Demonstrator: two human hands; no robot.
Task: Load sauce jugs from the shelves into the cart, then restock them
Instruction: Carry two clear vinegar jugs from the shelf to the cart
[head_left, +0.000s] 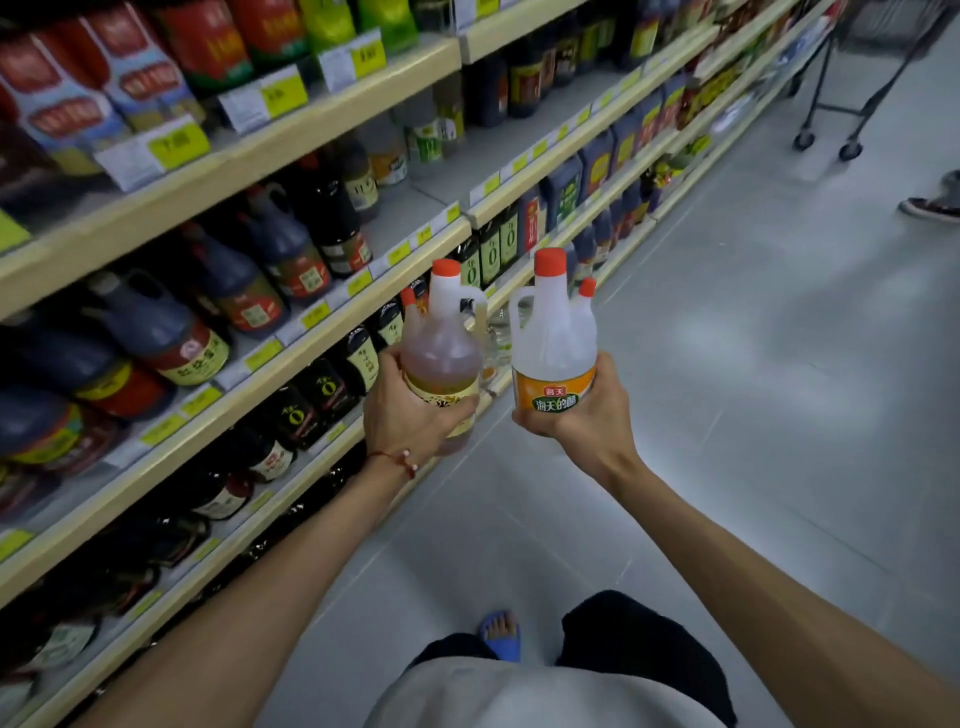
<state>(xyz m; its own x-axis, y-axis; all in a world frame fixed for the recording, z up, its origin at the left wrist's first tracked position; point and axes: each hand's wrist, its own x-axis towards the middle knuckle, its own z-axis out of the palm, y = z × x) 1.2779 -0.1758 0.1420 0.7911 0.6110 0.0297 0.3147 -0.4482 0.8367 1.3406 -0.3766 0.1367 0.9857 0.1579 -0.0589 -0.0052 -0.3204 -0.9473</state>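
Sauce jugs are in both hands, lifted clear of the shelves (291, 332) and held side by side over the aisle floor (727, 364). The left hand (402, 415) is wrapped round the lower body of the amber jug (441, 353), fingers curled under its label, a red string bracelet (400, 460) on that wrist. The right hand (582, 415) grips the clear jug (553, 338) from below and behind, round its orange label. Both jugs stand roughly upright, orange caps on top, near each other but not plainly touching.

The shelves run along the left, packed with dark jugs and bottles. The cart (898, 21) shows only in part at the far upper right, well apart from the hands. Another person's shoe (930, 208) is at the right edge.

Judging by the jugs held out in the open aisle with the cart ahead, this looks like the loading step, with the pair being carried to the cart. The frame alone cannot rule out a carry back for restocking. If loading, the next move calls for walking the aisle to the cart and keeping both jugs upright. Each grip is low on the body and not through the handle, so the full jugs could slip. They then need lowering into the basket one at a time, base first.
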